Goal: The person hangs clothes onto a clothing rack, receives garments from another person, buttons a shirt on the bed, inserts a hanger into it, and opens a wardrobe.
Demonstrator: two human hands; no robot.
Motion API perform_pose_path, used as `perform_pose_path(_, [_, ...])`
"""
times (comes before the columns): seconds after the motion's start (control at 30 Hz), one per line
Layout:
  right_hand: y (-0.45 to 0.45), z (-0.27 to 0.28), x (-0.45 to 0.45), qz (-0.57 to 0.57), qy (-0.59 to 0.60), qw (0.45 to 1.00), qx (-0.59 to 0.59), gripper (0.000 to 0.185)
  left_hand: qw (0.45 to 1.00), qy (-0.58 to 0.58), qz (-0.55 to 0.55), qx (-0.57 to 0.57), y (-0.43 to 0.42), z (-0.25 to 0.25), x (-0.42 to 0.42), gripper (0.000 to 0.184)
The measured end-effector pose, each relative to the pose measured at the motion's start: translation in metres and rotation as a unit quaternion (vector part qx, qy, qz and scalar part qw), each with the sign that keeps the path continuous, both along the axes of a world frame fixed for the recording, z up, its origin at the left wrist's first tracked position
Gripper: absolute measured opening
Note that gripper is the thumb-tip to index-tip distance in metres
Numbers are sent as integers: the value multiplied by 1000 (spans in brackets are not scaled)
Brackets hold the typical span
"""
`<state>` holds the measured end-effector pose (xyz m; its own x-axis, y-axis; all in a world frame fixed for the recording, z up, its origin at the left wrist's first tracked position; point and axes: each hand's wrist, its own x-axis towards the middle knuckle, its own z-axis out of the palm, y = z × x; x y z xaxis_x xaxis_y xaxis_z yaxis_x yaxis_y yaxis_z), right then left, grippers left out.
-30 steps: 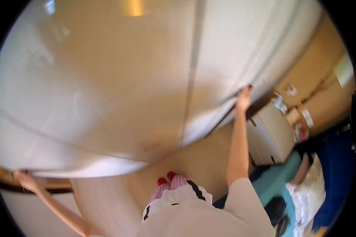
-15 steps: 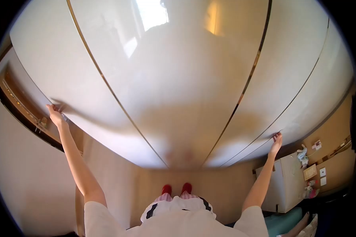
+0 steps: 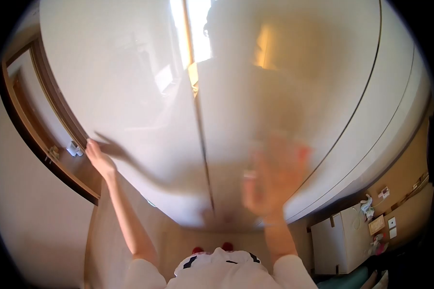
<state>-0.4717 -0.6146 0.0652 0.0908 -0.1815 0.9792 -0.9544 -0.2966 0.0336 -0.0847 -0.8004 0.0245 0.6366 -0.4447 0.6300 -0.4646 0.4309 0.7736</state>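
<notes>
Tall glossy white panels (image 3: pixel 130 101), split by thin vertical seams, fill the view in front of me and mirror a dark outline and bright light. My left hand (image 3: pixel 99 156) is at the left edge of the leftmost panel, its fingertips against that edge and its fingers close together. My right hand (image 3: pixel 270 180) is raised before the middle panel, blurred by motion, with its fingers apart and nothing visible in it. Whether it touches the panel I cannot tell.
At the left is a brown-framed doorway (image 3: pixel 47 91) beside a pale wall (image 3: pixel 29 202). A white cabinet (image 3: pixel 329 243) with small items on top stands at the lower right. Red shoes (image 3: pixel 227 246) stand on the wooden floor (image 3: pixel 171 248).
My right hand has left the right-hand seam and moved left to the middle panel. My left hand stays at the left edge, now slightly further right in view. The view has turned left.
</notes>
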Motion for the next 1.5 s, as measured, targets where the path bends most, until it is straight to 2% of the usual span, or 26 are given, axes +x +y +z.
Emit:
perform_pose_path(0.03, [15,3,46,33,40,998,42,42,996,-60,45,-47,45,-9,-9,50])
perform_pose_path(0.1, [-15,17,100,79,81,992,60,46,994,-107,25,-6,73,3,-35,48])
perform_pose_path(0.13, [-25,20,113,83,81,992,59,46,991,-122,1,48,88,11,-48,55])
perform_pose_path(0.17, [-36,20,126,91,75,991,69,47,989,-140,-1,44,98,16,-65,63])
perform_pose_path(0.2, [-46,19,137,100,70,989,80,48,976,-207,41,-49,107,23,-84,68])
perform_pose_path(0.23, [-55,17,139,87,62,991,82,49,951,-280,57,-119,105,18,-93,62])
perform_pose_path(0.27, [-59,14,135,73,53,992,85,51,910,-397,74,-95,108,12,-100,57])
perform_pose_path(0.3, [-63,13,139,71,54,992,88,51,877,-479,29,-30,103,5,-102,53])
perform_pose_path(0.37, [-64,12,141,-44,23,995,86,51,870,-478,-117,-38,98,10,-115,55])
perform_pose_path(0.47, [-58,9,121,-94,9,991,96,52,853,-503,-134,-30,99,13,-130,55])
perform_pose_path(0.53, [-50,6,99,-150,29,981,123,52,827,-519,-182,-113,109,6,-132,56])
perform_pose_path(0.57, [-47,4,86,-178,38,974,133,51,821,-519,-212,-112,116,2,-134,55])
perform_pose_path(0.7, [-45,-11,34,-184,44,979,81,47,780,-566,-230,-134,128,-21,-145,54])
perform_pose_path(0.77, [-42,-12,21,-195,39,977,73,46,728,-623,-232,-166,129,-34,-164,59])
perform_pose_path(0.8, [-42,-13,18,-211,31,975,63,45,732,-620,-231,-163,127,-43,-176,59])
perform_pose_path(0.87, [-39,-15,14,-203,4,978,58,45,746,-563,-314,-169,121,-59,-202,62])
perform_pose_path(0.9, [-38,-14,15,-199,-27,978,49,45,748,-560,-313,-169,118,-62,-209,62])
perform_pose_path(0.97, [-33,-13,17,-185,-62,979,58,45,688,-676,-229,-133,111,-68,-225,66])
perform_pose_path(1.0, [-29,-11,18,-171,-101,978,65,45,689,-673,-231,-136,108,-74,-237,66])
perform_pose_path(1.07, [-15,-5,23,-145,-136,977,78,45,682,-703,-44,-195,106,-84,-262,70])
perform_pose_path(1.1, [-9,-4,28,-115,-174,974,90,46,684,-701,-47,-197,108,-83,-270,70])
perform_pose_path(1.27, [4,-6,63,-95,-166,980,60,51,694,-694,-66,-178,119,-83,-313,61])
perform_pose_path(1.33, [-2,-7,70,-59,-185,979,66,55,680,-707,-76,-182,124,-91,-327,59])
perform_pose_path(1.4, [-9,-13,62,-58,-189,978,73,63,663,-717,-111,-185,130,-102,-337,56])
perform_pose_path(1.47, [-11,-15,59,-144,-209,962,104,72,639,-723,-180,-192,141,-117,-338,54])
perform_pose_path(1.5, [-13,-18,49,-141,-211,962,101,83,626,-720,-225,-196,147,-125,-336,52])
